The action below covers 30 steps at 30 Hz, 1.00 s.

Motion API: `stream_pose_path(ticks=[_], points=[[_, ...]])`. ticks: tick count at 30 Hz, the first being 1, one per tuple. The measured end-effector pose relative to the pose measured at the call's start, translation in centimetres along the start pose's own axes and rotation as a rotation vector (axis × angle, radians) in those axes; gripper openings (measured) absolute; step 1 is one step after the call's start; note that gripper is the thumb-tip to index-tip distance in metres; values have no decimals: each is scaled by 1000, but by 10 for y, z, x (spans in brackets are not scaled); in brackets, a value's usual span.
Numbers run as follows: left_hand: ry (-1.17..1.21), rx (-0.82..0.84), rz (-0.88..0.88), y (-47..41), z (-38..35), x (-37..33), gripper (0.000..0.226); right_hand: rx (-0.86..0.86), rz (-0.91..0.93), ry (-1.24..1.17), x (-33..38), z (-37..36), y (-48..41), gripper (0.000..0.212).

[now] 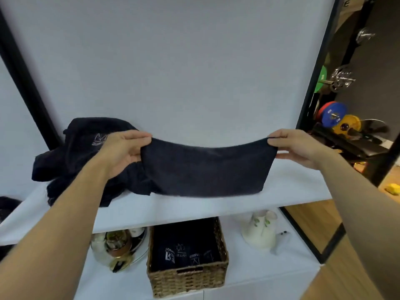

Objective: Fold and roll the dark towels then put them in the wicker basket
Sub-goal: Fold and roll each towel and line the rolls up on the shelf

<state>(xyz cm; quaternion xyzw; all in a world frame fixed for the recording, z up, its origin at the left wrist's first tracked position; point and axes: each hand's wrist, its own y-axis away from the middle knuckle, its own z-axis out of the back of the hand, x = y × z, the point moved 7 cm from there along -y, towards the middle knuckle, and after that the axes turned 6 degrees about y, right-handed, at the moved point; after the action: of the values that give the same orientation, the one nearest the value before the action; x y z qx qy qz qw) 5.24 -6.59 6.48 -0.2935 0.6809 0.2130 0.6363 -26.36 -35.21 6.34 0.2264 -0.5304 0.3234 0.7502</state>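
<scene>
Both grips pinch a top corner, left hand and right hand stretching the dark towel above the wicker basket, mid-fold I think; next, lay it flat.

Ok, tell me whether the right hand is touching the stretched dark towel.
Touching: the head view shows the right hand pinching the dark towel at its upper corner.

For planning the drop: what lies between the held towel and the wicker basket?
In the head view, only the white shelf separates the held towel from the wicker basket.
</scene>
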Motion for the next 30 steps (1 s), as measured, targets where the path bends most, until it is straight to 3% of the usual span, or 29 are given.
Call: stream_pose_path(ticks=[3,6,15,24,27,30], points=[[-177,88,229,22,11,66,20,117,-173,177,-53,-22,22,9],[-341,130,324,26,14,103,19,133,-231,280,-79,-34,24,12],[-582,-275,77,-75,13,98,13,-237,-100,263,-78,-31,-78,16],[-862,-371,77,-130,2,154,13,-334,-160,581,-132,-55,-134,18],[-995,-322,66,-133,-5,153,13,-313,-150,672,-130,-61,-137,42],[-1121,-182,157,-135,-18,156,34,-187,-203,706,-127,-71,-138,55]])
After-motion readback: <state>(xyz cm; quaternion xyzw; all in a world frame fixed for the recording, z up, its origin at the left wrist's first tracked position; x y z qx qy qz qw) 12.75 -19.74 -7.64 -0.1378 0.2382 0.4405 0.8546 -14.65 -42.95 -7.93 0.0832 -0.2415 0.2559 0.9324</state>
